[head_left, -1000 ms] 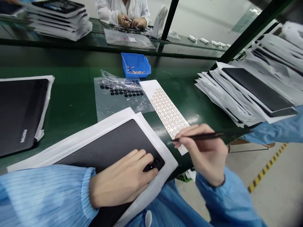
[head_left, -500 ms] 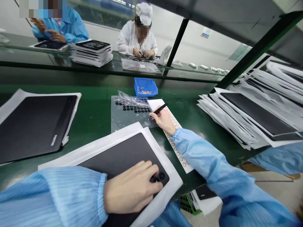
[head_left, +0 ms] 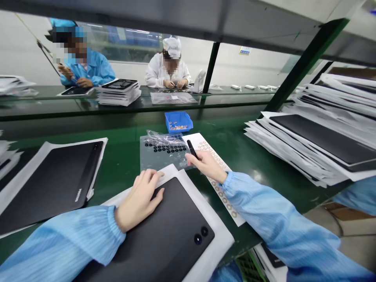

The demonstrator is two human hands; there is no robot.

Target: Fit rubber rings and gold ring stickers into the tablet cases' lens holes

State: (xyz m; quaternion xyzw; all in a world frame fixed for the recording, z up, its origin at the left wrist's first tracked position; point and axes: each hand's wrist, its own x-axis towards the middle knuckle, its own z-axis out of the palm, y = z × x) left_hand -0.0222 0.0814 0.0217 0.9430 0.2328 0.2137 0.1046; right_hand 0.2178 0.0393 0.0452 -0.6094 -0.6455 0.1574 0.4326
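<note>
My left hand (head_left: 140, 199) rests over the far edge of a dark tablet (head_left: 164, 243), fingers loosely bent and apart, nothing in them. The tablet lies back up on white foam wrap (head_left: 216, 239), with two round black camera rings (head_left: 201, 235) at its right corner. My right hand (head_left: 210, 167) is closed round a slim black pen-like tool (head_left: 192, 149), held upright and tilted. Beneath that hand lies a white strip of small tan rings (head_left: 225, 197). Just left of it is a clear sheet bearing black rings (head_left: 170, 149), partly under crumpled film.
Behind the sheets stands a blue bin (head_left: 178, 117) with small tan pieces. Another tablet (head_left: 55, 176) lies left on its wrap. Wrapped tablets are stacked (head_left: 293, 156) at right. A shelf (head_left: 164, 19) hangs overhead. Two people sit across the bench.
My left hand has moved from the camera corner to the tablet's far edge, uncovering both rings. My right hand's tool has turned more upright. The view has tilted upward.
</note>
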